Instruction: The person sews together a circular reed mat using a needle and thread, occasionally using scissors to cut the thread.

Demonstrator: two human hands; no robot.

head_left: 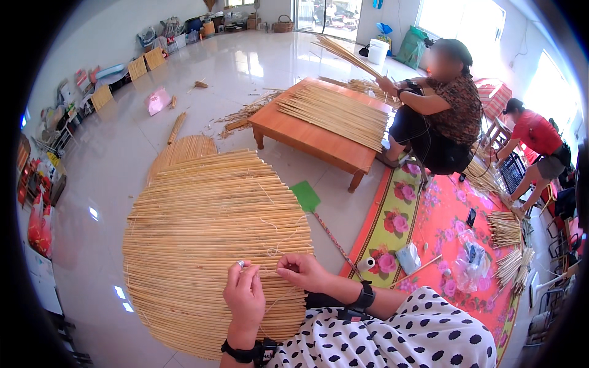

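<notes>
A large rounded mat of straw-coloured stalks (202,230) lies in front of me, with pale thread (270,251) looped loosely over its right part. My left hand (244,297) is raised over the mat's near right part, fingertips pinched together, a silver ring on one finger. Close by on its right, my right hand (304,273) is closed with thumb and forefinger together at the mat's edge. Fine thread runs between and below the hands; its exact path through the fingers is hard to make out.
A low wooden table (270,126) carries a sheet of stalks. Beside it a person (451,104) sits holding a stalk bundle; another person (540,135) bends at far right. A green fly swatter (305,196), thread spool (365,264) and floral mat (442,221) lie right. A smaller stalk mat (184,150) lies beyond.
</notes>
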